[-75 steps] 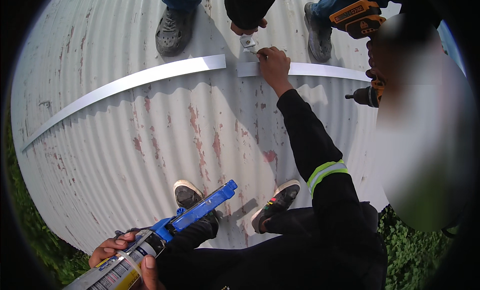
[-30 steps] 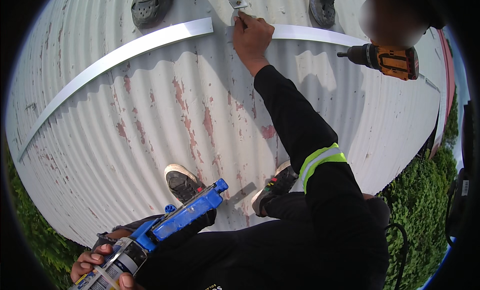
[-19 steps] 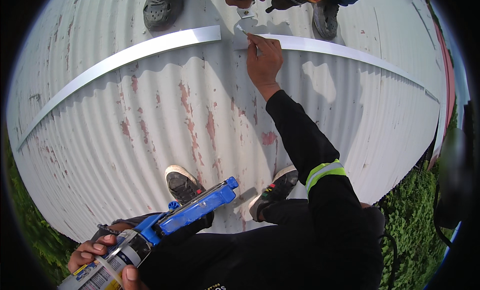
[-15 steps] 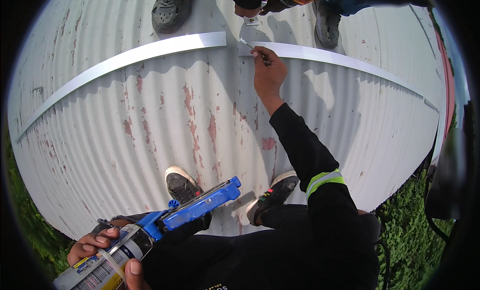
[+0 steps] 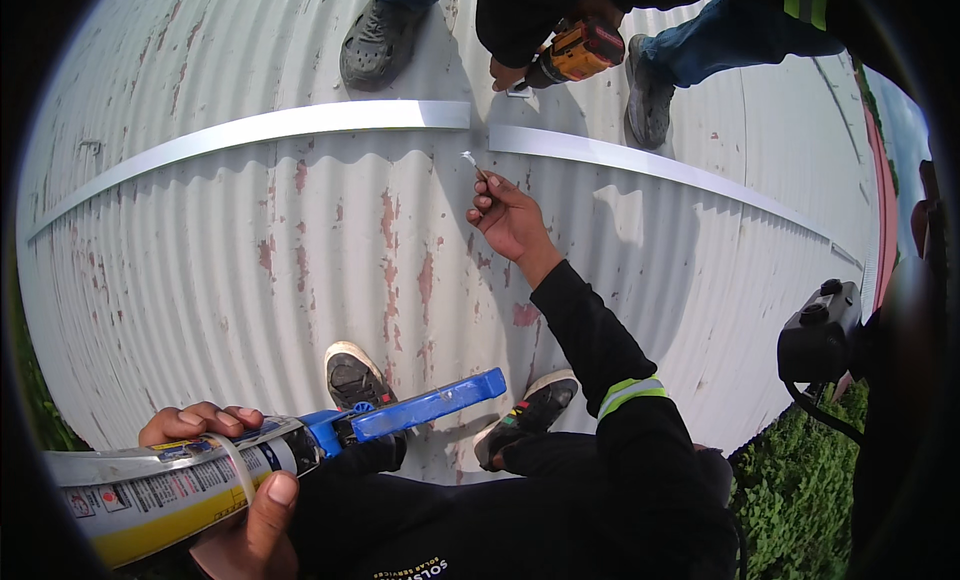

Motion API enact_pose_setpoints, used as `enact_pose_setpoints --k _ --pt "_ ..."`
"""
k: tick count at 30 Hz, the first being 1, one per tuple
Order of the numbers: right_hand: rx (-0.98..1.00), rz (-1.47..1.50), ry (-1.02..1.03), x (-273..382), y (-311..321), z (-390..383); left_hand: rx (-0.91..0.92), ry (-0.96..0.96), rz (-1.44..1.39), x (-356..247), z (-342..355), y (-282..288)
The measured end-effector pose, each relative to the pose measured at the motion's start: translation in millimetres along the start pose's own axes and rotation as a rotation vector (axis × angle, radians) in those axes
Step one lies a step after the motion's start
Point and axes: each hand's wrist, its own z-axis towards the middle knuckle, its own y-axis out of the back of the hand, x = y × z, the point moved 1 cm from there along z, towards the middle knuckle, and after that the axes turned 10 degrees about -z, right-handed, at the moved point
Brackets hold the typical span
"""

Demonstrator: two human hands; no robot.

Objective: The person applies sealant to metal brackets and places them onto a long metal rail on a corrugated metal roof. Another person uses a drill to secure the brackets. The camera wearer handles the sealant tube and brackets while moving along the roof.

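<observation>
My left hand (image 5: pixel 262 500) is wrapped round a caulking gun (image 5: pixel 430 405) with a blue handle, loaded with a yellow and white sealant tube (image 5: pixel 170 490). A pale plastic strap loops round the tube. My right hand (image 5: pixel 512 223) is raised over the roof, thumb and fingers pinching a small thin rod (image 5: pixel 481 173) with white paste on its tip; its exact kind is too small to tell. Just beyond it, two white metal rails (image 5: pixel 330 119) (image 5: pixel 620 157) lie across the corrugated roof with a gap between their ends.
Across the rails a co-worker's hand (image 5: pixel 507 75) is at a small metal bracket (image 5: pixel 520 92), beside an orange and black cordless drill (image 5: pixel 585 50). The co-worker's grey clogs (image 5: pixel 380 45) stand on the pale, peeling roof (image 5: pixel 420 250). Green plants (image 5: pixel 800 490) show past the roof's edge.
My right hand has drawn back toward me and turned palm up, still pinching the rod. The caulking gun has tilted flatter. The co-worker's drill has come further into view.
</observation>
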Motion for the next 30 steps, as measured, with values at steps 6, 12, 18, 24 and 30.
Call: enact_pose_setpoints --k 6,12,18,24,30 --pt "0.011 -0.120 -0.106 -13 20 -3 -0.016 0.053 -0.168 -6 5 -6" --pt "0.089 -0.183 -0.081 -15 24 -6 -0.003 0.081 -0.223 -5 7 -3" --pt "0.129 -0.174 -0.069 -15 25 -3 0.000 0.071 -0.219 -3 9 -1" --pt "0.182 -0.137 -0.065 -16 29 -2 0.049 0.023 -0.194 0 15 -2" --pt "0.194 -0.147 -0.056 -17 31 0 0.048 0.034 -0.202 0 14 -3"
